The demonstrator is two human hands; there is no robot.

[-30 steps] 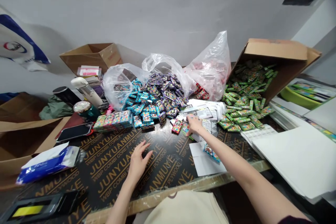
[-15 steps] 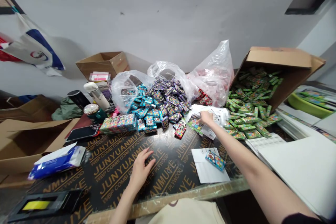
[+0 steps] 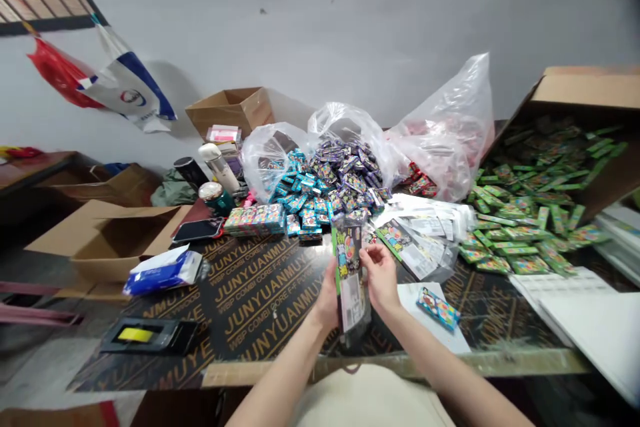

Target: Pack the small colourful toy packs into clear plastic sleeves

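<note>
A printed plastic pouch (image 3: 351, 280), dark with a green edge and a white label panel, is held upright between my two hands above the front of the table. My left hand (image 3: 327, 297) grips its left edge. My right hand (image 3: 380, 273) pinches its right edge near the middle. Similar pouches (image 3: 413, 250) lie fanned out just beyond my right hand. To the right of that hand, a small blue printed box (image 3: 439, 308) rests on a white sheet (image 3: 453, 341). Piles of blue boxes (image 3: 303, 197) and purple boxes (image 3: 350, 170) spill from clear bags behind my hands.
Green boxes (image 3: 525, 233) spill from a tipped carton (image 3: 590, 87) at right. A clear bag (image 3: 450, 127) with red boxes stands behind. At left are a wrapped block of boxes (image 3: 255, 219), a phone (image 3: 198, 230), a wipes pack (image 3: 163, 273), bottles (image 3: 219, 167) and a black holder (image 3: 147, 335).
My right hand has brought a pouch from the pile to the front of me. My left hand has moved right and taken its other edge. The view has turned left.
</note>
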